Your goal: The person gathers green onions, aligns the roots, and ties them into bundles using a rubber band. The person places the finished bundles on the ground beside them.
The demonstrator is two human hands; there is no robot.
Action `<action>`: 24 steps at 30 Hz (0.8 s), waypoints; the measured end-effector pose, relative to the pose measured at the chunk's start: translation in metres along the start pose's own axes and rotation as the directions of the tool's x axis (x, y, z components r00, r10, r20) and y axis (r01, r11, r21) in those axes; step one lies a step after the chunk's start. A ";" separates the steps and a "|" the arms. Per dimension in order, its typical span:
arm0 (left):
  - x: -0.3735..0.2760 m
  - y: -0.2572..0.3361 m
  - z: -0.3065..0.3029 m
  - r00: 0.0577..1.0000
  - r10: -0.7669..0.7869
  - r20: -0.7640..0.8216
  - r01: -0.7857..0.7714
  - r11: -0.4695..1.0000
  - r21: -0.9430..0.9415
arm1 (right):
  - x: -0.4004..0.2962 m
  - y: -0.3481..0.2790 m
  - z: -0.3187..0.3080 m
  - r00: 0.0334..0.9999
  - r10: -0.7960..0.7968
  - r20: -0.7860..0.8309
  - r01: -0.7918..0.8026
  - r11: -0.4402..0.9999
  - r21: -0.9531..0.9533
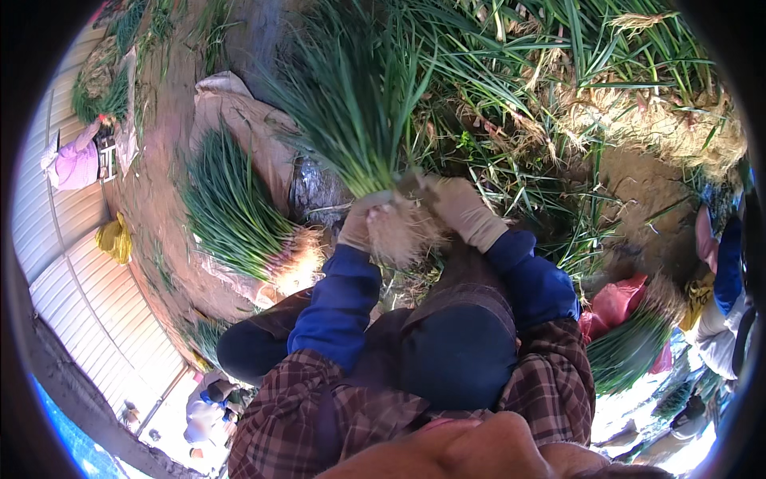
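Note:
A large bunch of green onions (353, 114) is held in my gloved left hand (359, 221), around the stems just above the roots. The pale roots hang toward my lap and the leaves fan out away from me. Close to the root end on the right is my gloved right hand (464, 206), fingers bent and blurred; whether it grips anything does not show. Left of my left hand, a thick bundle of green onions (239, 209) lies on a woven sack (257, 135), its roots toward me.
A big heap of green onions (598, 54) fills the upper right, with loose leaves scattered below it. At the right, another bundle (631, 347) lies by a red sack (613, 305). Other people (75, 161) are at the far left, lower left and right edges. A yellow bag (115, 238) lies by the wall.

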State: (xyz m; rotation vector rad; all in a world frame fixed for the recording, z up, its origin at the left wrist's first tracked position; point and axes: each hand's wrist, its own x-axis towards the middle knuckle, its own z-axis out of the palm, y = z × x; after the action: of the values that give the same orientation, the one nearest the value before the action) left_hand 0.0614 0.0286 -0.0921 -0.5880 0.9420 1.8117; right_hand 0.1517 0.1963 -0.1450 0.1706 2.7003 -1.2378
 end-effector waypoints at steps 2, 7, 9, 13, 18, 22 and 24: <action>-0.002 0.008 0.002 0.999 -0.029 0.043 0.027 0.999 0.043 | 0.001 -0.012 -0.001 0.994 -0.017 0.104 0.027 0.995 -0.095; -0.009 0.013 0.026 0.998 0.052 -0.047 -0.055 0.997 -0.055 | 0.008 0.080 0.013 0.948 0.308 -0.079 -0.294 0.943 0.156; -0.015 0.017 0.015 0.997 -0.053 0.053 0.059 0.990 -0.126 | 0.011 0.051 0.009 0.958 0.190 -0.216 -0.090 0.911 0.403; -0.018 0.016 0.007 0.994 -0.107 -0.025 0.107 0.994 -0.001 | 0.038 0.011 0.028 0.967 -0.145 -0.211 0.174 0.977 0.126; -0.025 0.014 -0.016 0.953 -0.106 0.283 0.153 0.977 -0.151 | 0.045 0.055 0.015 0.952 0.304 -0.044 -0.296 0.946 0.132; -0.050 0.014 0.004 0.993 -0.077 -0.095 0.079 0.997 0.016 | 0.047 0.022 -0.007 0.939 0.337 0.063 -0.228 0.474 0.850; -0.057 0.015 -0.070 0.977 -0.214 -0.012 0.214 0.967 0.139 | 0.063 -0.010 -0.001 0.983 0.163 -0.086 -0.062 0.730 0.680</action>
State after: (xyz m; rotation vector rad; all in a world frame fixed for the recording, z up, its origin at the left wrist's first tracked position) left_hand 0.0695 -0.0626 -0.0856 -0.5758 0.9560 1.5413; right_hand 0.0882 0.1923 -0.1491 0.5180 2.1462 -2.1837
